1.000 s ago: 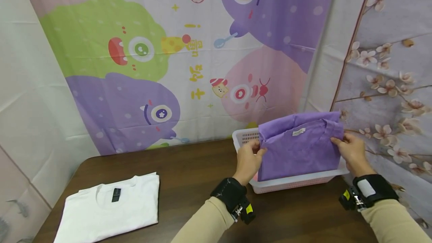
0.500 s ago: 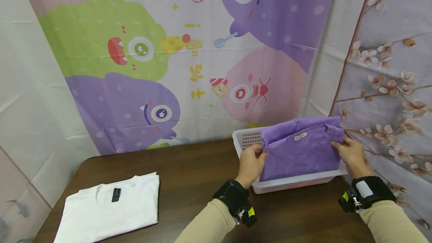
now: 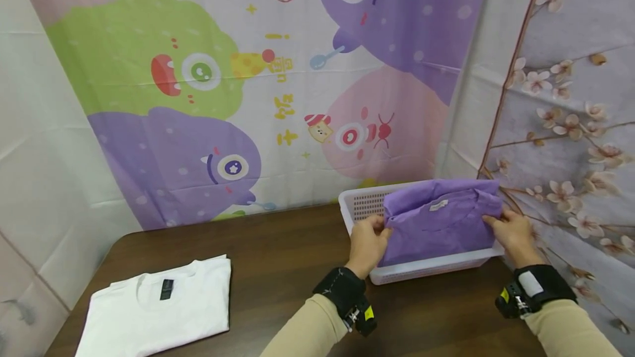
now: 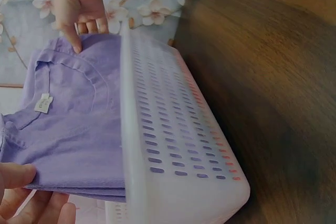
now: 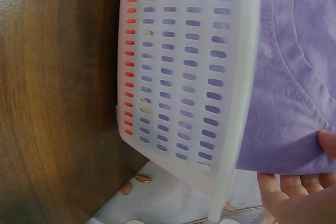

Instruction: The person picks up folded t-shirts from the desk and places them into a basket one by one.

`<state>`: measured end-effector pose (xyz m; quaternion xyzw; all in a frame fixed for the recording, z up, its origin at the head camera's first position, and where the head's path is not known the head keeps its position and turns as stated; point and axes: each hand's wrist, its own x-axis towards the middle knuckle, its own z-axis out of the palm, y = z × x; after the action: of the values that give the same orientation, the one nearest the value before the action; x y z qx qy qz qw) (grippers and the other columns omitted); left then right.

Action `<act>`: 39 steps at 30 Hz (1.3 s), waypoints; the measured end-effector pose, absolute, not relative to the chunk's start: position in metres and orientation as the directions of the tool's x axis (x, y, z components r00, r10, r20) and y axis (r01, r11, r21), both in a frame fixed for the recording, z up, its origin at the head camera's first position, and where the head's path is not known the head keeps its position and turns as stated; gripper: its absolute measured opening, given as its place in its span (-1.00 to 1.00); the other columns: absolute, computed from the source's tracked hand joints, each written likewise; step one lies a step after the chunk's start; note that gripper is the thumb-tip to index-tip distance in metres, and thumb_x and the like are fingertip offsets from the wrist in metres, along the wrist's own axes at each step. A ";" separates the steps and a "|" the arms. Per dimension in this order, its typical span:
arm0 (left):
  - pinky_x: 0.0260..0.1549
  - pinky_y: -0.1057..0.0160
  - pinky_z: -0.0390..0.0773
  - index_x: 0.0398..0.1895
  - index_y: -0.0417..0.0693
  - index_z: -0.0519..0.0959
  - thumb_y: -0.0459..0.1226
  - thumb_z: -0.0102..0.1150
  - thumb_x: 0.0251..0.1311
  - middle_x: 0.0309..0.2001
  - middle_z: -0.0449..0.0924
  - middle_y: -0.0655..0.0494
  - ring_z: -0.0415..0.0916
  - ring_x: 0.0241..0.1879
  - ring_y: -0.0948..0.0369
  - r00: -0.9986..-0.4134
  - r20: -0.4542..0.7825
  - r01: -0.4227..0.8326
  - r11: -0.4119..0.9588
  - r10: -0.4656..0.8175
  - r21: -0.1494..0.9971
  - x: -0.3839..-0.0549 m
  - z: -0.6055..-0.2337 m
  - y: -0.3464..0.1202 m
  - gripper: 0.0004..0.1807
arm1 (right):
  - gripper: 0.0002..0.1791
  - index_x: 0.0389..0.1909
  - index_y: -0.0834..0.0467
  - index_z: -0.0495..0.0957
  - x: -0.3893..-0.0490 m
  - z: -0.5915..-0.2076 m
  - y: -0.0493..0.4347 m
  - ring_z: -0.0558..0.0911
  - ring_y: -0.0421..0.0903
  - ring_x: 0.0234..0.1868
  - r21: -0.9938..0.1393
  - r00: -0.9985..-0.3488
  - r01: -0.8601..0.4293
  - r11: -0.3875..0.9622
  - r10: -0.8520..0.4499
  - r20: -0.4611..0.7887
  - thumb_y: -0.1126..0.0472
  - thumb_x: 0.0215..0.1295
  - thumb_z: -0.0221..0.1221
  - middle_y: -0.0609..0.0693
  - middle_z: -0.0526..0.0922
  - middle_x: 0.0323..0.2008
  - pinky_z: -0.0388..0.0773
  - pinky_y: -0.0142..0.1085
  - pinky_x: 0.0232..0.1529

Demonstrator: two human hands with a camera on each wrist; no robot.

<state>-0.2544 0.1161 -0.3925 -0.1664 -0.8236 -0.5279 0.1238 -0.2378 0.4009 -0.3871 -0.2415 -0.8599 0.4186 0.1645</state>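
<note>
A folded purple T-shirt (image 3: 439,227) with a small white neck label stands tilted inside a white perforated plastic basket (image 3: 436,271). My left hand (image 3: 366,241) pinches the shirt's left side, thumb in front and fingers behind. On the opposite side my right hand (image 3: 516,234) grips the other edge the same way. In the left wrist view, the lower part of the shirt (image 4: 79,145) sits below the basket rim (image 4: 131,129). Through the slots in the right wrist view, purple cloth shows behind the basket wall (image 5: 173,77), with red along the bottom row.
A folded white T-shirt (image 3: 159,307) with a black neck label lies at the left of the brown wooden table (image 3: 283,258). Behind the table hangs a cartoon-printed curtain (image 3: 297,87). A flower-patterned backdrop (image 3: 570,125) stands close at the right, beside the basket.
Both hands have lowered the purple T-shirt further into the basket; its top edge is lower and leans back more. The head view has shifted slightly. The white T-shirt stays in place.
</note>
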 end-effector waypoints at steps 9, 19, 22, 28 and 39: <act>-0.37 0.46 0.48 -0.42 -0.20 0.69 -0.39 0.31 0.01 -0.44 0.73 -0.01 0.61 -0.41 0.22 -0.902 0.408 0.429 0.413 0.142 0.804 -0.257 -0.403 0.118 -0.94 | -0.46 0.22 0.47 0.35 -0.237 -0.396 0.394 0.51 0.26 0.15 -0.788 -0.842 0.260 0.558 0.531 0.098 0.24 0.31 0.11 0.45 0.42 0.19 0.50 -0.32 -0.13; -0.43 0.42 0.45 -0.41 -0.21 0.69 -0.40 0.29 0.00 -0.48 0.70 0.02 0.54 -0.47 0.26 -0.918 0.383 0.383 0.470 0.099 0.795 -0.262 -0.415 0.119 -0.92 | -0.65 -0.10 0.47 0.51 -0.240 -0.403 0.379 0.60 0.08 -0.27 -0.733 -0.853 0.199 0.650 0.484 0.197 0.26 0.22 0.20 0.45 0.62 -0.11 0.34 -0.41 -0.38; -0.38 0.39 0.52 -0.30 -0.24 0.69 -0.41 0.28 0.01 -0.40 0.74 -0.01 0.63 -0.41 0.21 -0.921 0.378 0.375 0.474 0.094 0.796 -0.262 -0.416 0.119 -0.85 | -0.70 -0.18 0.47 0.53 -0.242 -0.405 0.377 0.48 -0.20 -0.44 -0.738 -0.844 0.187 0.648 0.490 0.217 0.29 0.19 0.23 0.39 0.65 -0.27 0.33 -0.43 -0.44; -0.26 0.25 0.64 -0.03 -0.31 0.62 -0.46 0.21 0.03 -0.19 0.74 -0.13 0.71 -0.23 0.06 -0.924 0.376 0.363 0.471 0.070 0.804 -0.258 -0.414 0.112 -0.64 | -0.72 -0.24 0.47 0.54 -0.250 -0.410 0.371 0.52 -0.07 -0.41 -0.714 -0.843 0.170 0.679 0.476 0.251 0.30 0.17 0.23 0.42 0.62 -0.25 0.33 -0.42 -0.42; -0.27 0.37 0.60 -0.16 -0.31 0.64 -0.50 0.06 0.05 -0.24 0.73 -0.16 0.68 -0.26 0.05 -0.925 0.377 0.369 0.370 0.055 0.852 -0.253 -0.418 0.090 -0.72 | -0.63 -0.09 0.50 0.52 -0.270 -0.424 0.356 0.56 0.37 -0.09 -0.629 -0.881 0.157 0.762 0.396 0.260 0.28 0.19 0.18 0.48 0.59 -0.13 0.45 0.08 -0.04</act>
<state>-0.2535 0.0898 -0.4177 -0.1302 -0.8151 -0.5458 0.1439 -0.2696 0.3564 -0.4245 -0.1507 -0.9186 0.3107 0.1923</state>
